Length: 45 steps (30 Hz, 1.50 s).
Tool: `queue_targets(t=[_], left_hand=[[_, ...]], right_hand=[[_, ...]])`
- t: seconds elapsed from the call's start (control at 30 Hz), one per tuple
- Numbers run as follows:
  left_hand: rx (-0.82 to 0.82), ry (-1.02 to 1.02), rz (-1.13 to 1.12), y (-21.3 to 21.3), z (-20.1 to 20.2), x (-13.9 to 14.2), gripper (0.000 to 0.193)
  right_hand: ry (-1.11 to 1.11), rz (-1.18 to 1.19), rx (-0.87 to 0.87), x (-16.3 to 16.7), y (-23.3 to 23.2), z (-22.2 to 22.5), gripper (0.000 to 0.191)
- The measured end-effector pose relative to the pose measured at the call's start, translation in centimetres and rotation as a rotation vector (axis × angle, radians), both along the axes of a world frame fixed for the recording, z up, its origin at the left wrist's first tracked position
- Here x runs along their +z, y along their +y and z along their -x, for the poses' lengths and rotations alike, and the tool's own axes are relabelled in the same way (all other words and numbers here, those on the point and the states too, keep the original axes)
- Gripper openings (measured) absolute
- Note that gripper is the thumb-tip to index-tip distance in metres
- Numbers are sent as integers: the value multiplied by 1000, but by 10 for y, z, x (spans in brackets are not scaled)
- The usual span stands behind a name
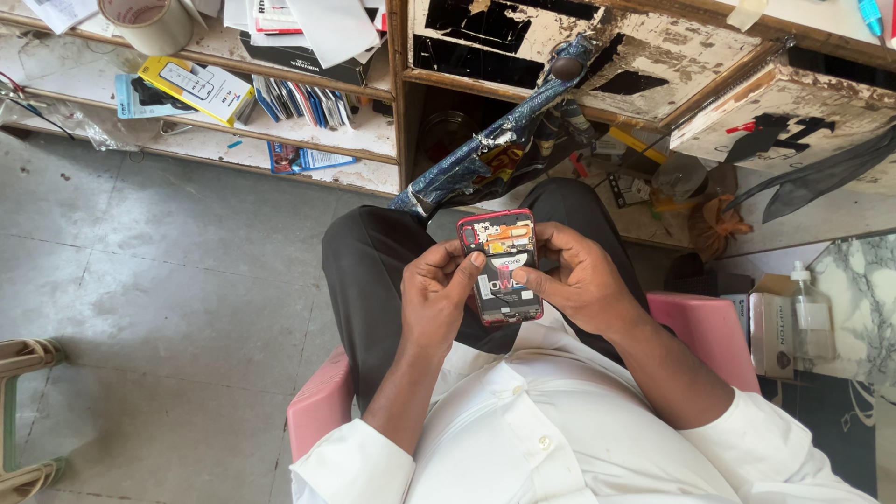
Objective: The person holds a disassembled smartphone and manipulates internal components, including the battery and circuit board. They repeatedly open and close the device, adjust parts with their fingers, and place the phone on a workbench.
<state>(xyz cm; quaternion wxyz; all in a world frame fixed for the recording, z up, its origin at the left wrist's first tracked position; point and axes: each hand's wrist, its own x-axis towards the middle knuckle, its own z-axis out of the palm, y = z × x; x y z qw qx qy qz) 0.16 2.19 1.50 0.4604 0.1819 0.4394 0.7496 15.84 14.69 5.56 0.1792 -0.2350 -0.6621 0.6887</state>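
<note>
A red-framed phone with its back cover off [499, 266] is held over the person's lap, between the knees in dark trousers [373, 271], its circuit board and black battery facing up. The left hand [437, 294] cups the phone's left edge, fingers curled around it and the thumb laid across the battery's labelled face. The right hand [579, 275] grips the right edge, fingers wrapped behind the frame and the thumb pressing on the lower right of the battery. The person sits on a pink plastic stool [709, 327] and wears a white shirt [560, 429]. Far left, worn wooden shelves [308, 140] carry a flat yellow box with a phone picture [196, 89], a pale blue packet just left of it, a row of thin upright packets [303, 103], and a roll of tape [149, 21] at the top edge. A blue cloth-wrapped bundle [504, 131] leans against the peeling cabinet [653, 56] ahead. At right, a small clear bottle with a white cap [810, 313] stands just beside a cardboard box [770, 331] near a marbled slab.
</note>
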Motion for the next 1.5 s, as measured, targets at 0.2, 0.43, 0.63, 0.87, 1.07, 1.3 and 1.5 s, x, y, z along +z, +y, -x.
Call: queue_targets(t=[0.2,0.43,0.63,0.87,1.07,1.3,1.5], left_hand=[[2,61,-20,-1,-2,4,28],[-26,64,-87,0,-2,6,32],[-4,69,-55,0,-2,8,31],[7,58,10,1,-2,7,28],[25,75,-4,0,-3,6,27],[4,82,-85,0,-4,5,30],[14,69,-91,0,-5,3,30]], right_hand=[[12,21,-6,1,0,-1,37],[34,18,-24,4,2,-2,38],[39,17,-20,2,0,-1,38],[18,5,-8,1,1,0,42],[26,24,-7,4,-2,1,41],[43,-15,-12,8,-1,-1,41],[47,-15,-7,7,-2,0,40]])
